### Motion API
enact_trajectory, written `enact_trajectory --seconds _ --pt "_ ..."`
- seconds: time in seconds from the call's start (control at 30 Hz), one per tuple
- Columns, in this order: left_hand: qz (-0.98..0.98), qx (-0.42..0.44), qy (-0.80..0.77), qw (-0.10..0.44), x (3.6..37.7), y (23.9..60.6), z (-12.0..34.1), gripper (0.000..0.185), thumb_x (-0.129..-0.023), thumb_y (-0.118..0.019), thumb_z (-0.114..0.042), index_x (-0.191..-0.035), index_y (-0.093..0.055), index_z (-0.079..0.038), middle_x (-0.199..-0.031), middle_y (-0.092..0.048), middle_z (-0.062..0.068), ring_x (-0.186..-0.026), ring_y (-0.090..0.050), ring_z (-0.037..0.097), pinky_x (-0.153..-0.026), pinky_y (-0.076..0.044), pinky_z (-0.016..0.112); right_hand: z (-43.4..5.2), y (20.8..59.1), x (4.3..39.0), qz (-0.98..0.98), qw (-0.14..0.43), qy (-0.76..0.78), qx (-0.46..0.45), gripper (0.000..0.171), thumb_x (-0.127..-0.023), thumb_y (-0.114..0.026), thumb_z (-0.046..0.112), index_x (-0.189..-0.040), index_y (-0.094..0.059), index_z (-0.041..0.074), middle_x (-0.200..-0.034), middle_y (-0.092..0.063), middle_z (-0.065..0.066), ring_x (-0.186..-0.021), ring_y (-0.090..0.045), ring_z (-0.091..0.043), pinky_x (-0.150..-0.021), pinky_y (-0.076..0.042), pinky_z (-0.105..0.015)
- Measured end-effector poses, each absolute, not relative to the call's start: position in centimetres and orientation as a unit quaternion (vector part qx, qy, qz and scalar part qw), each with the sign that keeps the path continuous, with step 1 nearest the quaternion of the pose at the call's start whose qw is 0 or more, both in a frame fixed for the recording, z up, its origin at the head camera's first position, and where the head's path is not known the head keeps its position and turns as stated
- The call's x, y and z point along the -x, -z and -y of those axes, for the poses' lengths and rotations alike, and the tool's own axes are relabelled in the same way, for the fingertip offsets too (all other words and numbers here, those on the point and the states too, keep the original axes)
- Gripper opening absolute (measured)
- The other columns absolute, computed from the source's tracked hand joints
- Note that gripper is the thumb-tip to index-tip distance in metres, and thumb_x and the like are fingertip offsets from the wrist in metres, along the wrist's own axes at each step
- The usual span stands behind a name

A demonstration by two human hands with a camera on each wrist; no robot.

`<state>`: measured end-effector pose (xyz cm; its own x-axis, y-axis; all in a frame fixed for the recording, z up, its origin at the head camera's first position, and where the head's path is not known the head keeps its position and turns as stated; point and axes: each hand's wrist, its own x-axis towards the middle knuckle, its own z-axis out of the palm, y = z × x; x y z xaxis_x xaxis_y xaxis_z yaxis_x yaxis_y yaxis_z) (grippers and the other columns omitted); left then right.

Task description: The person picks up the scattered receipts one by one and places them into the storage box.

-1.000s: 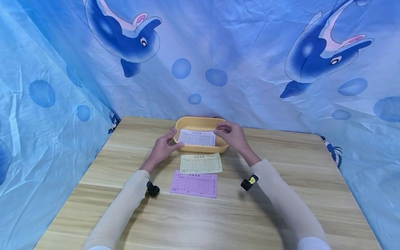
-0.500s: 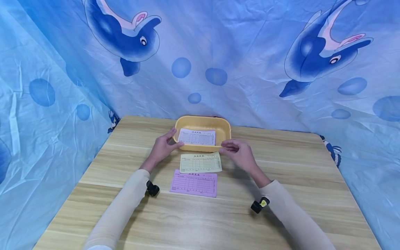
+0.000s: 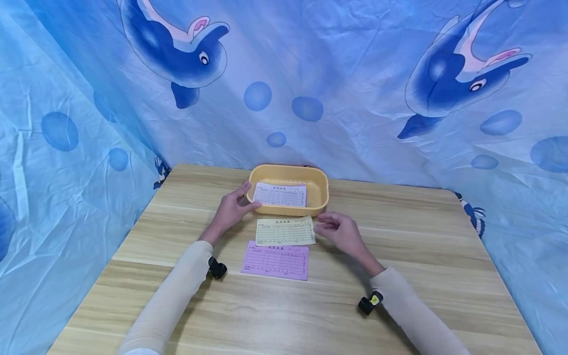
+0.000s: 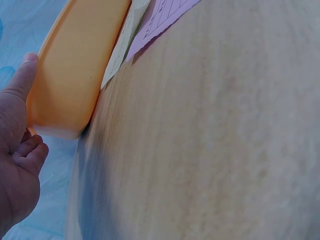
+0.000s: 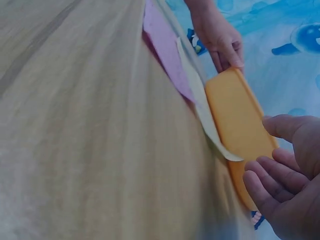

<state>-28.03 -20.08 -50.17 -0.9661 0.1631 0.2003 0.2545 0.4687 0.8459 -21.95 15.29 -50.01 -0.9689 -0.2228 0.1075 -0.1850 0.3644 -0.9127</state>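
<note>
A yellow tray (image 3: 288, 169) stands at the table's far middle with a white printed form (image 3: 280, 195) lying in it. My left hand (image 3: 230, 211) grips the tray's left end, thumb on the rim. In front of the tray lies a pale yellow form (image 3: 285, 231), and nearer me a pink form (image 3: 275, 260). My right hand (image 3: 339, 230) hovers just right of the yellow form with loosely curved fingers, holding nothing. In the right wrist view the yellow form's corner (image 5: 231, 155) curls up close to my fingers (image 5: 272, 175), beside the tray (image 5: 237, 115).
The wooden table (image 3: 399, 236) stretches bare to the right and toward me. A blue dolphin-print cloth (image 3: 355, 98) hangs behind and along both sides. Small black wrist cameras (image 3: 217, 269) sit on both sleeves.
My right hand has drawn back from the tray's right end toward me and now sits beside the yellow form. The left hand and the papers have not moved.
</note>
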Motion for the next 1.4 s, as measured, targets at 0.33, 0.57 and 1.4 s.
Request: enact_trajectory --seconds 0.33,0.57,1.4 --pt "0.85 0.123 0.511 0.039 28.0 50.3 20.0 0.092 -0.083 -0.084 -0.042 -0.152 -0.04 0.001 -0.165 -0.03 0.012 -0.151 -0.033 0.024 -0.122 -0.035 0.036 -14.9 51.2 22.3 -0.83 0.033 0.546 0.109 0.042 -0.084 -0.085 0.009 -0.122 -0.069 -0.001 -0.116 -0.074 -0.015 -0.097 -0.075 -0.026 -0.082 -0.063 -0.025" --pt "0.85 0.118 0.513 0.037 28.0 50.2 20.0 0.091 -0.083 -0.084 -0.041 -0.152 -0.041 0.0 -0.165 -0.031 0.01 -0.151 -0.033 0.023 -0.122 -0.035 0.034 -14.5 51.5 22.8 -0.844 0.037 0.523 0.112 0.043 -0.083 -0.086 0.013 -0.121 -0.07 0.0 -0.114 -0.075 -0.013 -0.094 -0.074 -0.022 -0.08 -0.063 -0.024" --pt "0.853 0.118 0.507 0.039 27.9 49.9 20.0 0.09 -0.084 -0.084 -0.041 -0.152 -0.041 0.0 -0.164 -0.032 0.009 -0.151 -0.033 0.022 -0.121 -0.036 0.034 -12.2 51.6 23.3 -0.89 0.015 0.451 0.07 0.035 -0.081 -0.088 0.011 -0.111 -0.071 0.001 -0.086 -0.072 -0.002 -0.075 -0.067 -0.012 -0.063 -0.058 -0.022"
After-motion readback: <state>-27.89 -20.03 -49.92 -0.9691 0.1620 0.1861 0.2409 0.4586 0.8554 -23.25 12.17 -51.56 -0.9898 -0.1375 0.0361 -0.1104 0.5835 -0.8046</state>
